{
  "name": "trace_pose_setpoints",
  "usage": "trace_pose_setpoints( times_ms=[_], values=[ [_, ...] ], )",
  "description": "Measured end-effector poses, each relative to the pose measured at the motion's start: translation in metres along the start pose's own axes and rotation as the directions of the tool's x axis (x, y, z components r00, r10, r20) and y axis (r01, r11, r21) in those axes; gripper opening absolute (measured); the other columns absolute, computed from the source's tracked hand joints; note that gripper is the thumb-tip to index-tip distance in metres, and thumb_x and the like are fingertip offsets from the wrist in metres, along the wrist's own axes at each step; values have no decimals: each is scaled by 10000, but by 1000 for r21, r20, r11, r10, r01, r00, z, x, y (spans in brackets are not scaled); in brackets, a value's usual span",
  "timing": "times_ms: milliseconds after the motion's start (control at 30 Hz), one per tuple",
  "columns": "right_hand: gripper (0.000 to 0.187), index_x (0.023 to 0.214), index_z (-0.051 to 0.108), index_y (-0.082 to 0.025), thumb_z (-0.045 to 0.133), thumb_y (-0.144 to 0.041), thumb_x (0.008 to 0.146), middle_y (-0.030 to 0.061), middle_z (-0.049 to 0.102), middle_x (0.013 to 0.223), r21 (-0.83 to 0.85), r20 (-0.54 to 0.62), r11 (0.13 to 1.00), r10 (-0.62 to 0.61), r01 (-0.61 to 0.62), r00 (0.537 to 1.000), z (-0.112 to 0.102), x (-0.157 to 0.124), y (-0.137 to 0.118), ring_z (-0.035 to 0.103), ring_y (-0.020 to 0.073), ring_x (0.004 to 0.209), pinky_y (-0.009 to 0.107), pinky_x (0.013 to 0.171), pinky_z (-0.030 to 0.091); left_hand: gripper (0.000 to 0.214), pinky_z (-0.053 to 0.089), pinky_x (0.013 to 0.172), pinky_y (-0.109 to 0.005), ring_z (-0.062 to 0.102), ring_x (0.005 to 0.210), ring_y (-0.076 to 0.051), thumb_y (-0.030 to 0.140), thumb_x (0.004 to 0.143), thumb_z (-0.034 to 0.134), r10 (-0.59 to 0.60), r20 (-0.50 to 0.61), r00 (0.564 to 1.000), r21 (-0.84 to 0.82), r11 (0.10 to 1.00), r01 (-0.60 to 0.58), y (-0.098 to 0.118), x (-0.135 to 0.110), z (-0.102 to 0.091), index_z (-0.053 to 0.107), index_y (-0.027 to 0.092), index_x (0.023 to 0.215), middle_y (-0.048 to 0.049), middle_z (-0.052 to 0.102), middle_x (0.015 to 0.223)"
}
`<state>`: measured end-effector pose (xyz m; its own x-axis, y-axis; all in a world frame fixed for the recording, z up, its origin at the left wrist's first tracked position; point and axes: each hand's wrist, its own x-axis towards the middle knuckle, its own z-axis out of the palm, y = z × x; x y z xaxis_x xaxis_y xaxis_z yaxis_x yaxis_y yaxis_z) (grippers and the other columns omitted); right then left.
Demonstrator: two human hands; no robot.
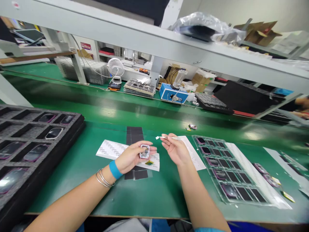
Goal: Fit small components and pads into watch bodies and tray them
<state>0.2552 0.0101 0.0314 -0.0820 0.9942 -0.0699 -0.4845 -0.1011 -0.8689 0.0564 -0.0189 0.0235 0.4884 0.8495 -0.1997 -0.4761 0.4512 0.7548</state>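
My left hand [134, 154] is closed around a small smartwatch case [145, 151], its inner parts facing up. Just below the case is a yellow-green piece [149, 162]; I cannot tell whether it is attached. To the right, my right hand [176, 148] pinches a thin, pale tool [165, 137] that looks like tweezers. A small white piece [157, 138] shows at its tip, pointing left, apart from the watch case. Under the left hand lie a printed white sheet [108, 149] and a strip of black film [134, 133].
On the left, a grey foam tray [26, 130] holds several watch cases. A clear plastic tray [217, 190] with watch parts and black pieces lies at right, beside more watch cases [262, 169]. A shelf beam [145, 32] crosses above. Behind stand a white fan [116, 67] and blue box [172, 93].
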Motion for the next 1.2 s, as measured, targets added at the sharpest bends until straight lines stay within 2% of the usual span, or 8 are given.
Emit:
trace_pose_setpoints(
  times_ms=[67,133,233,333,500,633,833,1200],
  values=[
    [214,710,640,-203,816,-248,596,-6,718,849,50,2,998,-42,42,999,18,-9,11,687,140,783,195,661,564,323,466,855,-320,589,1041,-214,182,796,610,177,-97,979,-12,984,-179,7,-1,2,578,170,1117,-125,617,1175],
    [220,706,641,-197,821,-247,590,7,720,852,48,4,998,-47,46,999,32,-16,23,686,146,784,205,675,565,354,470,835,-296,597,998,-184,177,808,601,240,-157,958,-23,969,-247,10,-1,1,558,185,1159,-111,585,1232],
    [225,705,644,-187,825,-232,578,32,723,848,17,-28,998,-65,65,997,43,-20,38,681,152,790,227,714,557,334,482,845,-299,602,989,-184,164,812,597,215,-187,959,-56,972,-229,12,1,-2,570,165,1145,-122,578,1240],
    [216,713,649,-179,816,-234,588,47,724,847,-31,-46,994,-111,109,993,45,-20,44,675,154,776,263,760,543,337,480,898,-317,593,1034,-198,137,802,604,183,-187,965,-73,977,-200,12,2,-4,574,151,1137,-127,592,1218],
    [162,723,647,-180,780,-223,642,54,723,848,-91,-2,983,-158,157,987,42,-20,40,667,178,846,333,849,511,354,478,932,-342,589,1059,-211,125,806,597,174,-156,972,-40,982,-182,15,1,-5,558,142,1158,-131,596,1213],
    [139,726,641,-185,761,-217,664,53,721,857,-97,29,981,-166,168,986,41,-20,39,667,196,856,365,846,510,364,472,943,-360,592,1058,-222,136,804,605,191,-144,971,-5,981,-194,14,1,-6,554,134,1164,-137,614,1181],
    [140,738,642,-186,761,-209,667,49,721,863,-87,16,984,-156,157,988,40,-19,43,666,184,853,351,857,501,358,466,948,-363,598,1043,-214,137,802,609,211,-138,968,-9,977,-215,13,3,-7,560,136,1157,-136,623,1167],
    [158,730,631,-186,766,-221,655,54,720,863,-75,11,986,-149,150,989,43,-19,41,664,207,886,395,899,492,361,443,973,-391,598,1039,-223,152,781,635,216,-150,965,-12,975,-221,13,0,-4,582,138,1138,-140,623,1164]
  ],
)
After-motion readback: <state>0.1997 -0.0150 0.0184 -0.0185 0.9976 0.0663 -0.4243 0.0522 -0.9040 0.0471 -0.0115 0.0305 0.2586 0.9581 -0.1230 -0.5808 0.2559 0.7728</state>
